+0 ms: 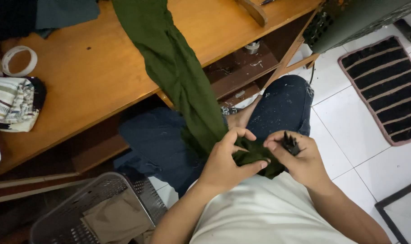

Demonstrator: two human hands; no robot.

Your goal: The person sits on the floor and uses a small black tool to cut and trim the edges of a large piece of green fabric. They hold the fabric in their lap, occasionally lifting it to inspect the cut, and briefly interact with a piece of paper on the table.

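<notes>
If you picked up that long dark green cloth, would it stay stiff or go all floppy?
Probably floppy: the long dark green cloth sags off the edge of the orange wooden table and bunches between the left hand and right hand. It seems light, since fingertips alone pinch it. It would likely slide off if tugged.

No package, label, sign or screen shows anywhere around the fingers, neither up on the wooden tabletop beyond them nor down on the tiled floor beside them.
</notes>
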